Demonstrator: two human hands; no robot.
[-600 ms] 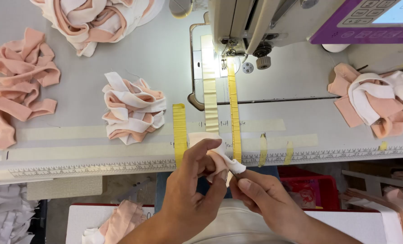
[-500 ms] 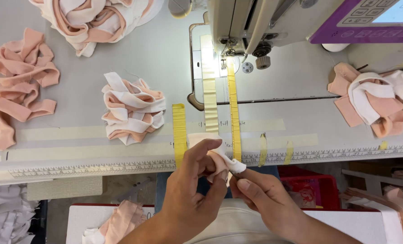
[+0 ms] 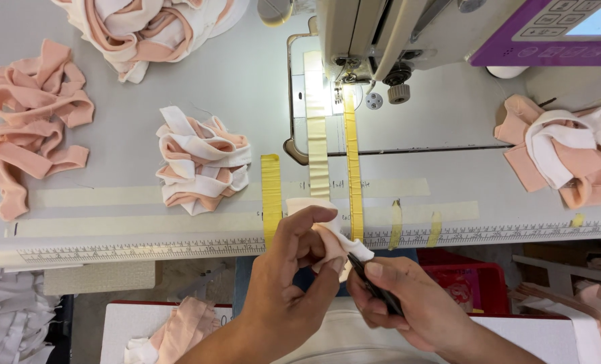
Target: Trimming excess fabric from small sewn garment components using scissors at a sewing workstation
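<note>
While the left hand (image 3: 293, 269) pinches a small folded strip of peach and white fabric (image 3: 331, 239) at the near edge of the grey sewing table (image 3: 448, 175), the right hand (image 3: 408, 303) grips a slim dark tool (image 3: 374, 286), its tip touching the strip's white end, just below the yellow tape strips (image 3: 351, 168)

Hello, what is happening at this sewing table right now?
A person sits at a sewing machine and works on a small pink and white fabric piece at the table's front edge. The left hand pinches the piece, while the right hand holds a thin dark tool against it. Piles of pink and white strips lie on the grey table, and yellow tape strips mark its surface.
</note>
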